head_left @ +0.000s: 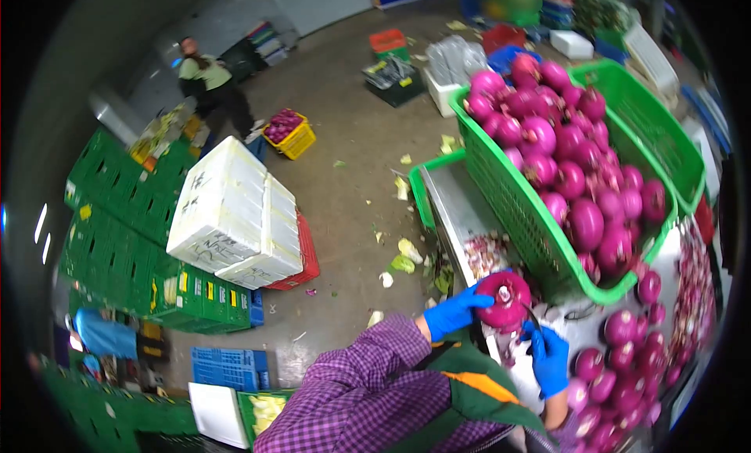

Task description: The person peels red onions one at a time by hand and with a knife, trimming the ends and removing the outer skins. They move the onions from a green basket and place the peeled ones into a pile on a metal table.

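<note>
My left hand (455, 312), in a blue glove, is closed around the side of a large red onion (507, 303), its root end turned up toward me. In my gloved right hand (549, 361) is a small dark-bladed knife (533, 318), touching or very near the onion's right side; its handle is mostly hidden by the fingers. Just beyond, a green basket (520, 206) heaped with red onions (569, 179) stands on a metal table (461, 195). Several loose onions (622, 371) lie to the right of my right hand.
Onion peelings (692, 289) pile up at the far right, and scraps (485, 257) lie beside the basket. White foam boxes (235, 218) and green crates (117, 242) are stacked left. A yellow crate of onions (297, 142) sits on the littered floor; a person (213, 77) is behind it.
</note>
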`<state>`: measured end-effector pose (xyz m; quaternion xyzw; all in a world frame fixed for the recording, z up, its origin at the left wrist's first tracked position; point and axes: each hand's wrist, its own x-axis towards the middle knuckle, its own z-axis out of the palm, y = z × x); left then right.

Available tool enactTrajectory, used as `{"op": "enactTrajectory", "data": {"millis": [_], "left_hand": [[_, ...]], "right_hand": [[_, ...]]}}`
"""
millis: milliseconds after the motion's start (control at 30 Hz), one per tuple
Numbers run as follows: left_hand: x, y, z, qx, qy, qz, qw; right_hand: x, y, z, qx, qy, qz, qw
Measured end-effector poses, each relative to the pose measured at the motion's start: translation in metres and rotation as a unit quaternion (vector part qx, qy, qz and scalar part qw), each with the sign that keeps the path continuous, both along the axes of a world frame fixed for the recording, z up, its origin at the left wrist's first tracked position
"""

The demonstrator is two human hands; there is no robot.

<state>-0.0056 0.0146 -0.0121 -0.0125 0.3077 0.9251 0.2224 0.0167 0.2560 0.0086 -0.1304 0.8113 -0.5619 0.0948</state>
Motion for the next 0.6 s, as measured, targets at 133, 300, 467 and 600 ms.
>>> {"op": "enactTrajectory", "data": {"millis": [133, 300, 467, 600], "left_hand": [[-0.001, -0.007, -0.017, 0.030, -0.086, 0.010, 0.996], [-0.002, -0.007, -0.029, 0.073, -0.127, 0.035, 0.989], [-0.013, -0.014, 0.005, 0.040, -0.019, 0.087, 0.995], [-0.002, -0.025, -0.032, 0.268, -0.082, 0.018, 0.960]], "right_hand": [[0.006, 0.005, -0.023, -0.118, -0.072, -0.002, 0.990], [0.017, 0.003, -0.036, -0.073, -0.068, -0.032, 0.995], [0.029, 0.008, -0.040, -0.094, -0.108, -0.058, 0.988], [0.023, 0.002, -0.017, -0.090, -0.103, -0.069, 0.988]]}}
